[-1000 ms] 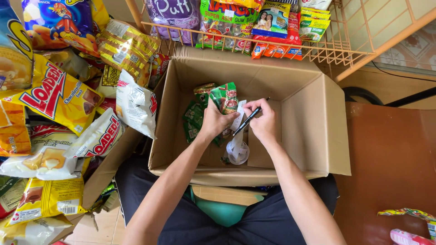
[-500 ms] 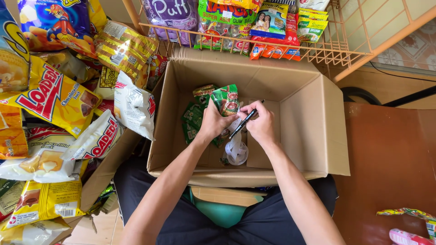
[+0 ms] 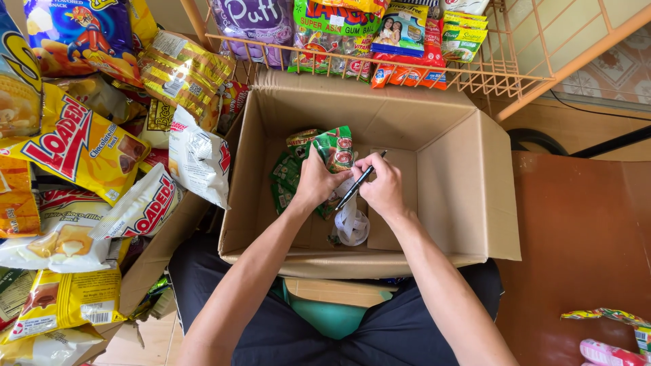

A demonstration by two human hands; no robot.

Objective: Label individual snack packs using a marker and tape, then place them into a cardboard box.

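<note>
Two hands inside cardboard box [image 3: 447,169]. Right hand [image 3: 384,186] closed around black pen [image 3: 358,183]. Left hand [image 3: 317,181] clamped on green sachet pack [image 3: 332,146], clear plastic wrap [image 3: 352,224] just below. Snack bags [image 3: 81,146] piled left; wire rack [image 3: 488,74] behind box.

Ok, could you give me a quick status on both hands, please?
Left hand on green packets. Right hand holds pen. Both inside box; nothing blocking.

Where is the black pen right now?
In the head view, the black pen is in the right hand, inside the cardboard box, beside the green packets that the left hand holds.
</note>
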